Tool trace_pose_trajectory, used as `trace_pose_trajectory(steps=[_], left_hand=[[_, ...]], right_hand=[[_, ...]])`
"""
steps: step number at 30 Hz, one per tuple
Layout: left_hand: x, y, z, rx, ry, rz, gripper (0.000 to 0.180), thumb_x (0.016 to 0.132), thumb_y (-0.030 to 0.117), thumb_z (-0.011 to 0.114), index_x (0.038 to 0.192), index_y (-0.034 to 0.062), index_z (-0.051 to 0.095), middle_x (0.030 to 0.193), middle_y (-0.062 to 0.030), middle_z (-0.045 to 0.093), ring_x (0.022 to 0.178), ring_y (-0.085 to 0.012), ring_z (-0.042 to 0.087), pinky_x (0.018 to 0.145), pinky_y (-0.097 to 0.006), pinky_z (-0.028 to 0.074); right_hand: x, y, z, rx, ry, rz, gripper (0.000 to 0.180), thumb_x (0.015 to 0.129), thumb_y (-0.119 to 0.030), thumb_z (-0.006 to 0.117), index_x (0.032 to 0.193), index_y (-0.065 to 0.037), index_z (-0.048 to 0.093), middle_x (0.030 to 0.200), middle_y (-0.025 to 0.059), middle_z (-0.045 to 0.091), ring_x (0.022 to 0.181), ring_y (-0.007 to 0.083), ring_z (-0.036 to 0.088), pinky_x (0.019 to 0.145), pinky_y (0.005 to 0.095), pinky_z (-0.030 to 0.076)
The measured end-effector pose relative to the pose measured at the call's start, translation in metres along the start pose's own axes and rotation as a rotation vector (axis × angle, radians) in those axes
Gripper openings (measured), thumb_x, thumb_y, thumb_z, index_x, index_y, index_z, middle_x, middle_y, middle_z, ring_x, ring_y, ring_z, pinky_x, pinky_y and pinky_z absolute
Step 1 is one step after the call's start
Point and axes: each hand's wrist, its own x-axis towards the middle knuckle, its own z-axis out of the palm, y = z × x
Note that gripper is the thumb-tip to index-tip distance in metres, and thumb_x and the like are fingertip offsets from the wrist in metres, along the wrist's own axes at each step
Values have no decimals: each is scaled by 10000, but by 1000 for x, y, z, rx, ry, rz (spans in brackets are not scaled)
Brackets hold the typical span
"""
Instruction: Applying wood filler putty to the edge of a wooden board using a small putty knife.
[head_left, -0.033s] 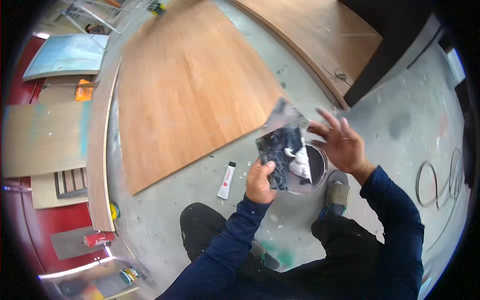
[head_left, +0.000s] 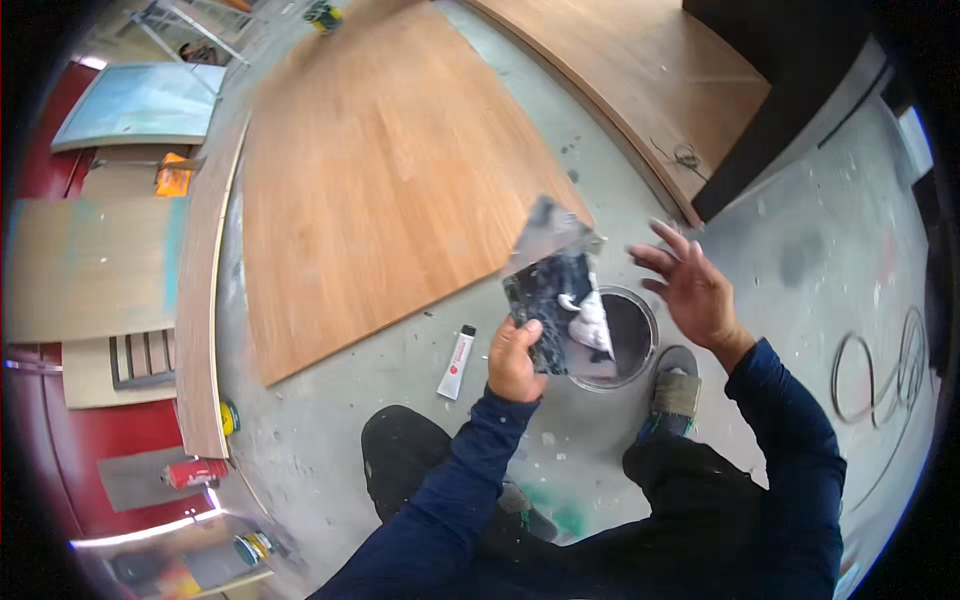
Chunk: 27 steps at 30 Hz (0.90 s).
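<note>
My left hand (head_left: 515,360) is closed on the lower left edge of a flat, dark, smeared plate (head_left: 545,300). A lump of white paste (head_left: 591,322) lies on the plate's right part. Across the top of the plate sits a greyish flat blade-like piece (head_left: 548,238), slightly blurred. Under and to the right of the plate, a round bucket (head_left: 636,335) with dark contents stands on the floor, partly covered by it. My right hand (head_left: 695,290) hovers above the bucket's right side, fingers spread and holding nothing, apart from the plate.
A large wooden panel (head_left: 370,190) lies ahead. A white tube with a black cap (head_left: 457,363) rests on the floor between it and my knee. My shoe (head_left: 676,390) is beside the bucket. A cable (head_left: 855,370) coils at right; boards (head_left: 95,270) and a red can (head_left: 195,473) are at left.
My right hand has drawn slightly to the right, away from the plate. The plate in my left hand has shifted a little left, showing more of the bucket.
</note>
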Motion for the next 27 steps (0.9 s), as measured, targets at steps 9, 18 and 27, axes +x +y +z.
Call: trace_pose_trajectory(steps=[9,18,27], left_hand=[[27,-65,-89,-292,307,-222,357,931,166,551,1244,1,596,1157,-136,688,1061,-306,678,1021,-492,522],[-9,-71,-26,-277,38,-339,395,921,117,527,1282,-33,583,1146,-138,693,1023,-260,703,931,-432,579],[-22,121,-89,23,414,385,128,853,62,642,965,2,658,983,-132,700,857,-258,690,774,-373,567]], right_hand=[[-38,100,-141,36,365,846,927,959,-673,483,1601,-86,165,1561,256,348,1314,417,503,977,685,446],[-55,77,-41,164,-39,669,945,971,-686,443,1609,-76,106,1566,259,333,1361,426,458,1078,649,401],[166,-63,258,269,-864,-94,920,980,-692,410,1599,-62,152,1557,235,350,1387,418,427,1126,622,372]])
